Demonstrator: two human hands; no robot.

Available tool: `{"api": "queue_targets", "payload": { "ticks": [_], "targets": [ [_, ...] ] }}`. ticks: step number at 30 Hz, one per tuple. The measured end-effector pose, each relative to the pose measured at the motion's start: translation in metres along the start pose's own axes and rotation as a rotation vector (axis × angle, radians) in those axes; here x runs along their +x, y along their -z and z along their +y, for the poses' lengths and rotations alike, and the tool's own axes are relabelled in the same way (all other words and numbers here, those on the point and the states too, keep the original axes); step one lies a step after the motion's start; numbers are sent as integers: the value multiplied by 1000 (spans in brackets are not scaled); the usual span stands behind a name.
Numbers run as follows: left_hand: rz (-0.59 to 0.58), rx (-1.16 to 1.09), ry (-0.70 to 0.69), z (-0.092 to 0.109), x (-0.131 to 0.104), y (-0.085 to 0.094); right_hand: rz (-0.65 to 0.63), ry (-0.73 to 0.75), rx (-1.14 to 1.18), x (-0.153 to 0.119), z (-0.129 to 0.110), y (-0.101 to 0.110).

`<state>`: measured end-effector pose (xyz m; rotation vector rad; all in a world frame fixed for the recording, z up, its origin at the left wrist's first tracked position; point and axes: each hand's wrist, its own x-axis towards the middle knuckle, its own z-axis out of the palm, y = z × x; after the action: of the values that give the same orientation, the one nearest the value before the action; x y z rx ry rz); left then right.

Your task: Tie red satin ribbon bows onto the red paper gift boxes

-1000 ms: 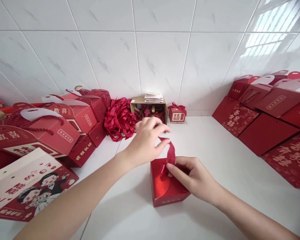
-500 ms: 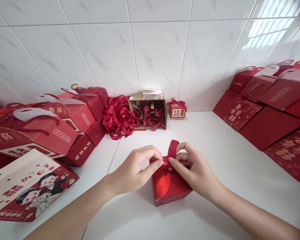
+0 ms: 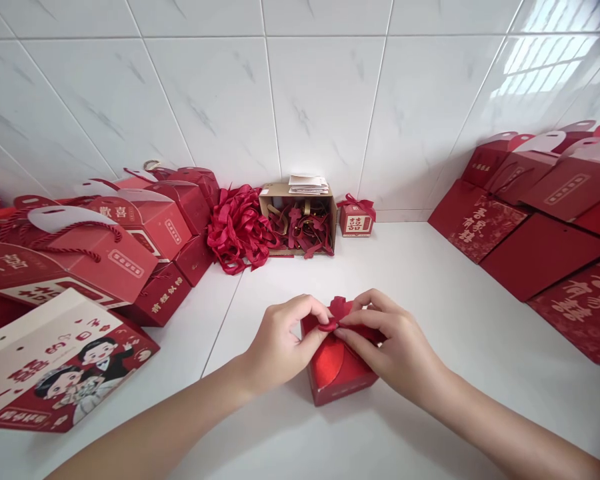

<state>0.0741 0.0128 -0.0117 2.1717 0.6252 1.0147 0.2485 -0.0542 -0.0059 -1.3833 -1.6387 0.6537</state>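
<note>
A small red gift box (image 3: pixel 344 380) sits upright on the white surface at the centre front. Dark red ribbon (image 3: pixel 329 325) lies gathered over its top. My left hand (image 3: pixel 291 337) pinches a loop of the ribbon between thumb and forefinger, at the top left of the box. From the other side, my right hand (image 3: pixel 387 333) pinches the ribbon beside the centre of the lid, its fingertips close to those of my left. The fingers partly hide the ribbon's middle.
Red handled boxes (image 3: pixel 130 267) and a couple-printed box (image 3: pixel 85 380) stand at left, more red boxes (image 3: pixel 545 253) at right. Along the tiled wall are a ribbon pile (image 3: pixel 237 230), an open carton (image 3: pixel 300 252) with ribbon pieces and a small bow-tied box (image 3: pixel 356 223).
The raised ribbon loop by my right hand has come down. My left hand now holds a small loop, and my right fingers have moved down and in toward the centre. The view has shifted slightly.
</note>
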Motion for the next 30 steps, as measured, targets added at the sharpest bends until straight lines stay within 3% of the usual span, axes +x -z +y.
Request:
{"api": "queue_targets", "payload": {
  "ticks": [3,9,14,19,24,27,30],
  "targets": [
    [12,2,-18,-3,-2,0,-23,-88,64,2,3,1],
    [-37,-98,48,-8,0,-6,-237,-293,476,6,5,0],
    [227,80,202,-4,8,-5,-148,-320,596,5,7,-7],
    [-35,156,350,7,9,6,-95,-325,611,4,9,-10],
    [-60,95,424,3,10,11,-183,-293,382,6,-1,3],
    [-106,68,396,4,15,18,-278,-229,190,8,-8,19],
    [-198,61,355,10,18,25,-287,-225,29,10,-9,32]
  ]
}}
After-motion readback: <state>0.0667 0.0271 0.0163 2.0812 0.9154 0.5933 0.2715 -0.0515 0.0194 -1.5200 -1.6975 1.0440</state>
